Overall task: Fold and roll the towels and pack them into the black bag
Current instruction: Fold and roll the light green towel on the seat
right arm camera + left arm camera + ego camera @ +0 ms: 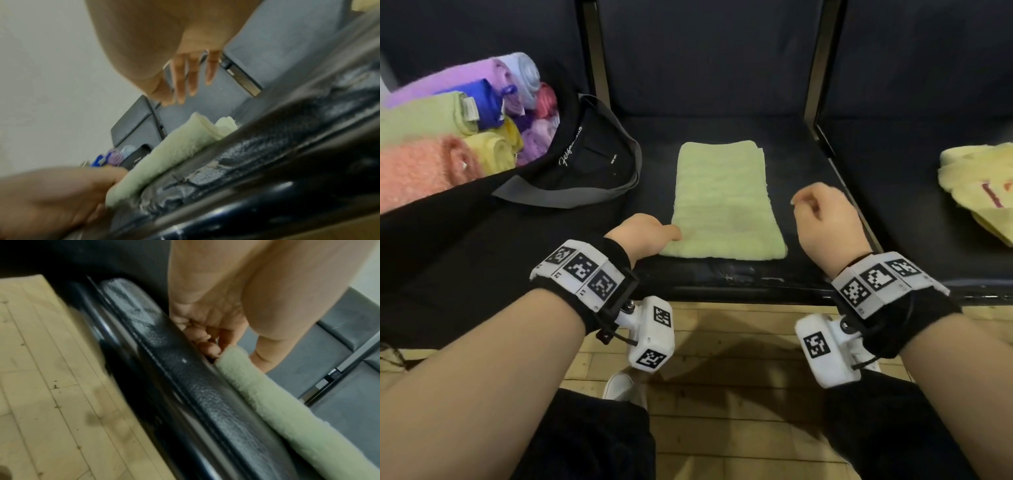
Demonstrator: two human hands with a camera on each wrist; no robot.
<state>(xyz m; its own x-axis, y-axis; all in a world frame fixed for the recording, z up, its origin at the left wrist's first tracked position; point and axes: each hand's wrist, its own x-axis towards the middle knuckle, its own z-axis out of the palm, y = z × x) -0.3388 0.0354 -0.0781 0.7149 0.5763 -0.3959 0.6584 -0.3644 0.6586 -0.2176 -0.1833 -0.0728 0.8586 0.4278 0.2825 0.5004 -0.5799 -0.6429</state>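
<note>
Head view is showing the left hand (645, 233) pinching the near corner of the folded green towel (722, 202) at frame centre, seemingly to start rolling, while the right hand (825, 219) is hovering loosely curled, empty.

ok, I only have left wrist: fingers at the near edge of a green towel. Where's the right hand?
Observer: The right hand hovers just off the green towel's right edge, fingers loose, holding nothing.
Operator: Towel rolled yet?
Observer: No. It lies flat on the seat, folded into a long strip.
Operator: And the bag?
Observer: The black bag lies left of the towel, open, with rolled towels stacked in its mouth.
</note>
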